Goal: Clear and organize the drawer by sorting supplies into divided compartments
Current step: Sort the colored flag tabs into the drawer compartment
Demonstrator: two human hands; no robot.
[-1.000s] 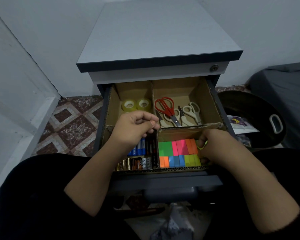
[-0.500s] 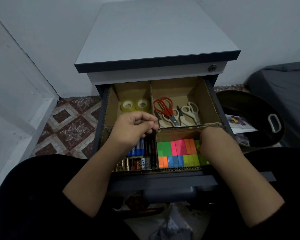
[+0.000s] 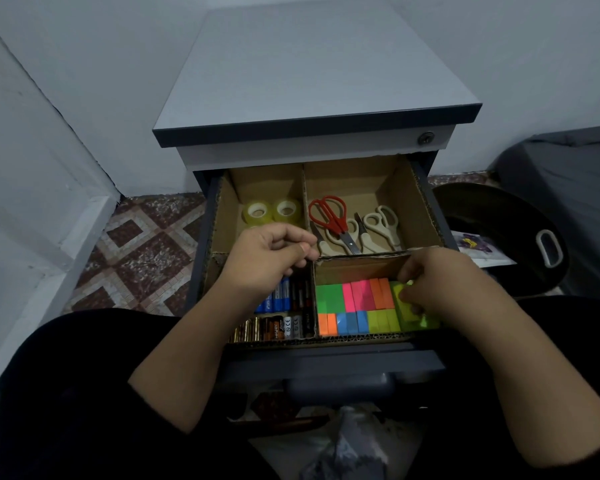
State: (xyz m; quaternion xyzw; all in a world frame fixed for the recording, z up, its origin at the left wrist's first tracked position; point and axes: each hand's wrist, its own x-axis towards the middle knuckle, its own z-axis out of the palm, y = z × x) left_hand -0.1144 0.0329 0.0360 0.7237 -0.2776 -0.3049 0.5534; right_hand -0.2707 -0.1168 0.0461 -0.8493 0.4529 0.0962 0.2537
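Head view: a yellow-green sticky pad (image 3: 406, 304) is gripped by the right hand (image 3: 437, 284) in the drawer's (image 3: 329, 358) near-right compartment; the left hand (image 3: 267, 259) is curled loosely over the batteries (image 3: 281, 315) (count unclear). Farther back, two tape rolls (image 3: 272, 211) and three scissors (image 3: 350, 225) are seen.

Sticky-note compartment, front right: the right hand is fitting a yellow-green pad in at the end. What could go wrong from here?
The yellow-green pad sits tilted at the crowded right end, so pressing it down may jam it or nudge the orange pads out of line. The right hand works close to the bent cardboard divider, which may buckle toward the scissors.
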